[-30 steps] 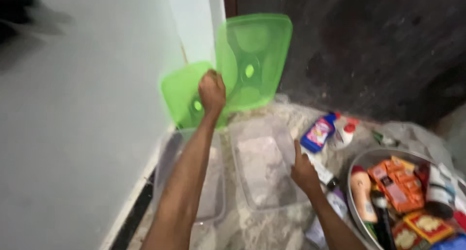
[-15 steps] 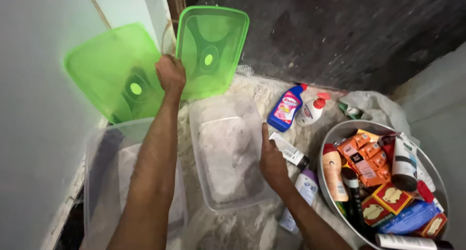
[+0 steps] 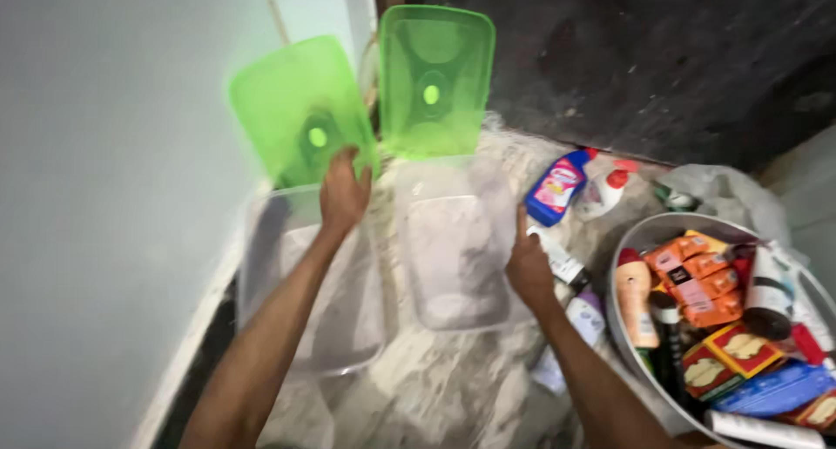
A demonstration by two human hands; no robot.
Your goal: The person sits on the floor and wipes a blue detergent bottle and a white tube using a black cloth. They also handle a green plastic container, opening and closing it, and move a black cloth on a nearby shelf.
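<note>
the left hand point(image 3: 343, 193) has dropped lower, fingers now pinching the left green lid point(image 3: 300, 109) by its bottom edge; the right hand point(image 3: 528, 266), fingers together, stays touching the clear tub point(image 3: 455, 240).

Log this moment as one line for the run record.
left hand: on left green lid | right hand: on right clear tub's rim | right green lid: leaning upright | metal basin: packed with toiletries

Orange and red-yellow boxes point(image 3: 697, 283) fill the metal basin point(image 3: 620, 327); pink-labelled blue bottle point(image 3: 557, 188) beside.
</note>
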